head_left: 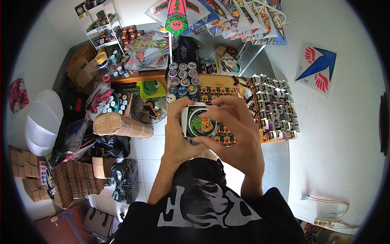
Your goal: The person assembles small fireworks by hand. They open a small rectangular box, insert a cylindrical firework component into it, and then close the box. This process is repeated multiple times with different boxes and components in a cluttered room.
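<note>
In front of my chest, my left hand [174,136] is wrapped round a small open box [184,121] with a white inner flap. A round, spool-like thing [202,124] with a white rim and a green and orange printed label sits at the mouth of this box. My right hand [245,140] grips it by the rim, fingers curved over the far side and thumb at the near edge. Whether it is partly or wholly inside the box, I cannot tell. Just beyond my hands, flat printed boxes [211,91] lie in rows on the wooden table.
Round labelled spools [183,74] stand in rows at the table's far left. Many small open boxes [276,105] fill its right side. A wrapped cardboard roll [122,125] and black bags [125,181] lie to the left. Kites [239,20] hang above the far side.
</note>
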Demonstrator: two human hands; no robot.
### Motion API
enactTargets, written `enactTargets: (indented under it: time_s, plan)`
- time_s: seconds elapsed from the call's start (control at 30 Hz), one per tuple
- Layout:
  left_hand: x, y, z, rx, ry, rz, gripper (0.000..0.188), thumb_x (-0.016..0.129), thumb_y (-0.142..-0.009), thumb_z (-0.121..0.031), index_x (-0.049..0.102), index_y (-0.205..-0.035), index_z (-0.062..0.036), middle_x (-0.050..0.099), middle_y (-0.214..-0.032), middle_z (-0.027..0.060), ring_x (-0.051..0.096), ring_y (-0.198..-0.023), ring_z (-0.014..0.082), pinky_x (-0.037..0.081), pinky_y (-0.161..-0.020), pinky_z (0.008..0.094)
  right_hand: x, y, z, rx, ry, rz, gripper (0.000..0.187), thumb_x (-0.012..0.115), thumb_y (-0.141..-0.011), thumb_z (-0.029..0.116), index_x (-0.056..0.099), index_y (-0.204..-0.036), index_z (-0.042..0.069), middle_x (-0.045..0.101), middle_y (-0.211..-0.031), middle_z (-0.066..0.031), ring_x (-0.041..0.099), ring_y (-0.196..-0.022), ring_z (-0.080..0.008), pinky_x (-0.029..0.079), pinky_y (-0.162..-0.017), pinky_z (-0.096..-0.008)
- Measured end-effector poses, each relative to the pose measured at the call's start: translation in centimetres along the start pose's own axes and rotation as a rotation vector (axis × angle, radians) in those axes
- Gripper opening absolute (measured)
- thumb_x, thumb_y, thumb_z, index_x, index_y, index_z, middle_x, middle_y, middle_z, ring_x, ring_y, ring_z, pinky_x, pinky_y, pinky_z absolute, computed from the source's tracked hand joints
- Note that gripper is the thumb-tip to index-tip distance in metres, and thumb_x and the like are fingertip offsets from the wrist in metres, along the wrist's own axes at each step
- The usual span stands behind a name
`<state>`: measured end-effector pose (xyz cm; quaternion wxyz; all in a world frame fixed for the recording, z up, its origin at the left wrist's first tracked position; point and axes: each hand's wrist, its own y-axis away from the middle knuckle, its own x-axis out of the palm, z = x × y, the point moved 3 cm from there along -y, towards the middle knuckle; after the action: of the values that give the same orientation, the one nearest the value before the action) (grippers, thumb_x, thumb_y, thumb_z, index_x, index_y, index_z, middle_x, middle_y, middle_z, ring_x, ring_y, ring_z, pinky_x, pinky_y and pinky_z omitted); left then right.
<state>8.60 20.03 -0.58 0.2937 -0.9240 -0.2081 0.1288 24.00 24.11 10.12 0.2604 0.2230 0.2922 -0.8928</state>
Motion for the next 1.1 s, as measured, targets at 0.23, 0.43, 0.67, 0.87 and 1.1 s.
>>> enactTargets:
  time_s: [0.23,0.43,0.67,0.87,1.1]
  plan:
    - [-0.2,-0.2,-1.0,0.063,0.000,-0.020,0.104,0.098,-0.063,-0.012,0.037,-0.147,-0.0056,0.047,-0.137,0.0151,0.055,-0.127,0.0281,0.047,-0.110,0.0408,-0.3,-0.1,-0.7,-0.146,0.167,0.007,0.039,0.093,-0.076,0.020,0.080,-0.112,0.015,0.064,-0.132,-0.0078,0.062,-0.126,-0.0338,0.035,-0.121,-0.0621]
    - [-0.2,-0.2,-1.0,0.156,-0.016,-0.046,0.103,0.099,-0.063,-0.013,0.038,-0.146,-0.0051,0.047,-0.138,0.0167,0.055,-0.126,0.0307,0.047,-0.110,0.0429,-0.2,-0.2,0.0,0.020,0.076,-0.011,0.042,0.092,-0.077,0.017,0.079,-0.117,0.017,0.064,-0.134,-0.0089,0.059,-0.124,-0.0354,0.046,-0.110,-0.0507]
    - [-0.3,0.1,-0.9,0.137,0.000,-0.050,0.100,0.099,-0.061,-0.017,0.045,-0.143,-0.0034,0.051,-0.135,0.0188,0.058,-0.121,0.0334,0.048,-0.108,0.0437,-0.2,0.0,0.1,0.018,0.148,0.061,0.051,0.089,-0.078,0.014,0.075,-0.126,0.018,0.062,-0.137,-0.0097,0.058,-0.125,-0.0363,0.046,-0.108,-0.0491]
    - [-0.3,0.1,-0.9,0.121,-0.046,-0.060,0.096,0.099,-0.059,-0.019,0.049,-0.140,-0.0030,0.055,-0.131,0.0186,0.062,-0.117,0.0340,0.051,-0.103,0.0436,0.1,0.2,0.3,-0.034,0.270,0.071,0.056,0.091,-0.073,0.012,0.077,-0.127,0.017,0.064,-0.142,-0.0083,0.061,-0.128,-0.0347,0.048,-0.110,-0.0484]
    - [-0.2,0.7,-0.7,0.026,-0.069,0.028,0.094,0.099,-0.058,-0.020,0.051,-0.138,-0.0030,0.059,-0.129,0.0182,0.066,-0.112,0.0378,0.056,-0.098,0.0448,-0.2,0.2,0.6,-0.128,0.376,0.170,0.054,0.088,-0.076,0.016,0.070,-0.126,0.006,0.059,-0.141,-0.0090,0.056,-0.134,-0.0341,0.034,-0.123,-0.0631]
